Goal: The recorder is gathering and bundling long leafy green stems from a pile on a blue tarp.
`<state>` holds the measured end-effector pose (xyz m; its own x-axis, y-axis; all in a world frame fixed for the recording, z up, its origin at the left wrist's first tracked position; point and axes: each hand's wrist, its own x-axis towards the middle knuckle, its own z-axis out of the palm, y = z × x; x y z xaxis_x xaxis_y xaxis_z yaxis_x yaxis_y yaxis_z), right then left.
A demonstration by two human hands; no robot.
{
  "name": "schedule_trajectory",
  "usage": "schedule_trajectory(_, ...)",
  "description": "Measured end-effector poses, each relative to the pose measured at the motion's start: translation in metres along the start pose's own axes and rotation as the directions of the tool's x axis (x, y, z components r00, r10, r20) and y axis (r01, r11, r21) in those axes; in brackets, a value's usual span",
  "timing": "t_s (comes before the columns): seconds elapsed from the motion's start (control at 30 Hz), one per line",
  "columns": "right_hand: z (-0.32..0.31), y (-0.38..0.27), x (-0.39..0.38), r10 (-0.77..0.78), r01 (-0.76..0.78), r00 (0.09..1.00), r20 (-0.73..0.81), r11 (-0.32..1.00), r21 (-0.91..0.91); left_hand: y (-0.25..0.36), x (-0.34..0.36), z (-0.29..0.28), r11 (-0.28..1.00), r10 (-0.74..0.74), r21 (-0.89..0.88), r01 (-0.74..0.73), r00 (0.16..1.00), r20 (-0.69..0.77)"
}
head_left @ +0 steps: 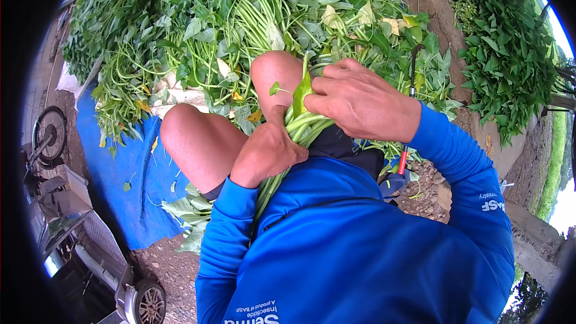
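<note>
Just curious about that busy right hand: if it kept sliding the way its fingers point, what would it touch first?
Probably the bare knee, just past the right hand and the held stems; depth is unclear.

- bundle of stems (pixel 300 129): pale green, one brighter lime leaf sticking up
- sleeves (pixel 462 168): solid bright blue, small white print
- tarp (pixel 129 174) left of the bundle: plain blue
- leafy greens pile (pixel 240 18) above the bundle: deep green, a few yellowed leaves
- ground (pixel 174 270): brownish grey

No packages, labels, signs, screens in view
</note>
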<state>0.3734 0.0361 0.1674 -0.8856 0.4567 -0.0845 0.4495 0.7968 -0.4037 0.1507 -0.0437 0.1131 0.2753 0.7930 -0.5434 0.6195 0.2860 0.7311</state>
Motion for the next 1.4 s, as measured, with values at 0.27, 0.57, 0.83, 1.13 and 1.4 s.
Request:
schedule_trajectory(0.27, 0.074, 0.095, 0.02, 0.241, -0.299, 0.952, 0.187, 0.858, 0.418, -0.021, 0.016, 0.006, 0.999, 0.03, 0.039, -0.033, 0.997, 0.074)
schedule_trajectory(0.57, -0.002, 0.007, -0.002, -0.023, 0.086, 0.959, -0.283, 0.974, 0.212, -0.018, 0.02, -0.001, 0.995, -0.041, -0.088, 0.05, 0.993, 0.107)
schedule_trajectory(0.83, 0.048, 0.015, -0.012, -0.021, 0.04, 0.985, -0.174, 0.994, 0.101, -0.016, 0.023, 0.002, 0.996, -0.064, -0.052, 0.072, 0.988, 0.139)
schedule_trajectory(1.13, -0.022, 0.007, -0.006, 0.151, 0.154, 0.748, -0.646, 0.908, 0.391, -0.022, 0.001, -0.036, 0.765, 0.089, -0.643, -0.042, 0.995, 0.041)
schedule_trajectory(1.4, 0.061, -0.008, 0.031, 0.383, 0.001, 0.924, 0.0, -0.002, 1.0, -0.033, -0.04, -0.085, 0.55, 0.054, -0.764, -0.338, 0.927, -0.371)
